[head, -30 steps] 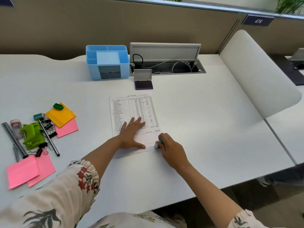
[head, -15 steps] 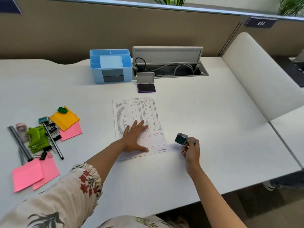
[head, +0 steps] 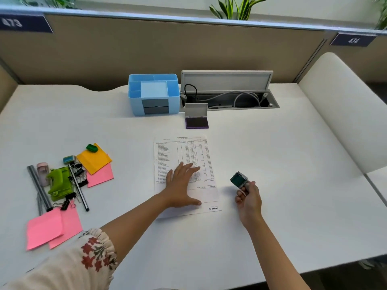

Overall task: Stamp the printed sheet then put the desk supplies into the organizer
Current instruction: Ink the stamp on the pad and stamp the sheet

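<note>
The right hand point(head: 249, 197) has its grip closed around a small stamp point(head: 239, 179), holding it up off the table point(head: 282, 164) just to the right of the printed sheet point(head: 184, 155). The stamp is a stubby block with a dark green, square face turned up and to the left, and a grey body pinched between the fingers. The left hand point(head: 182, 185) lies flat on the lower half of the sheet, fingers spread, its grip released and pressing the paper down. The sheet is white, set with a dense table of small rows and columns, and near its bottom right corner sits a dark mark reading "E-mail". Farther back, an open ink pad point(head: 196, 122) with a purple rim stands with its lid up, just beside the blue organizer point(head: 154, 94), which sits at the far edge. Well off to the left lie the loose supplies: pink and orange sticky notes point(head: 95, 162), a green stapler point(head: 58, 183), black binder clips point(head: 78, 173) and pens point(head: 39, 187).
</note>
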`<state>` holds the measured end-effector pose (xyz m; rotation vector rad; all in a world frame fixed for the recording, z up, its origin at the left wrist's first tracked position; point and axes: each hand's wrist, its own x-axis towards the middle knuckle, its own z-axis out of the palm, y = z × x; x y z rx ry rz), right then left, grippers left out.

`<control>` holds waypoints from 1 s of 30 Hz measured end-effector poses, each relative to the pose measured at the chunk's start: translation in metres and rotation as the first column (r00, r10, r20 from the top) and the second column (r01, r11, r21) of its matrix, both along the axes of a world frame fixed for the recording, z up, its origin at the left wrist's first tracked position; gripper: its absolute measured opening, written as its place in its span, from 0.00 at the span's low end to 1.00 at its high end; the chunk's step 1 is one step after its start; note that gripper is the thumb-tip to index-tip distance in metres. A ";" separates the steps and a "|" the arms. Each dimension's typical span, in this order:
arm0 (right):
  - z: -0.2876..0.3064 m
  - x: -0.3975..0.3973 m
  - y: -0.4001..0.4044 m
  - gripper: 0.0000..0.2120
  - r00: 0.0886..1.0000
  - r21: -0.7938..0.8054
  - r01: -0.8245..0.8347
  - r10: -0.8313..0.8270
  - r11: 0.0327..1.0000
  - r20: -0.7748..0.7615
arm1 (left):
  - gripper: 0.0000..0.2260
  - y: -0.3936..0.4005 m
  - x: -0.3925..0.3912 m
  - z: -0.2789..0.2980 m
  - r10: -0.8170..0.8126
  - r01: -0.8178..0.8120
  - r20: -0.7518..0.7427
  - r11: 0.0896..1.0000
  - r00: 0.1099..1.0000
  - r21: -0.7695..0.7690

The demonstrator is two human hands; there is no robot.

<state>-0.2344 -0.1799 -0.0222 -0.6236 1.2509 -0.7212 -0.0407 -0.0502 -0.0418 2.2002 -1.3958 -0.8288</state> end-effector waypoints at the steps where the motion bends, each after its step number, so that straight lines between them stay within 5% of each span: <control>1: 0.000 0.002 -0.003 0.12 1.000 0.006 0.001 -0.001 1.000 0.005 | 0.49 -0.001 0.000 0.002 0.005 -0.005 -0.001 1.000 1.000 -0.013; 19: -0.008 0.071 -0.058 0.13 0.962 0.119 0.037 -0.068 0.992 0.265 | 0.39 -0.105 0.076 0.021 0.232 -0.215 0.087 0.962 0.969 -0.167; 30: -0.011 0.092 -0.078 0.10 0.983 -0.027 0.000 0.005 1.000 0.183 | 0.50 -0.191 0.146 0.041 0.150 -0.076 0.360 0.975 0.921 -0.211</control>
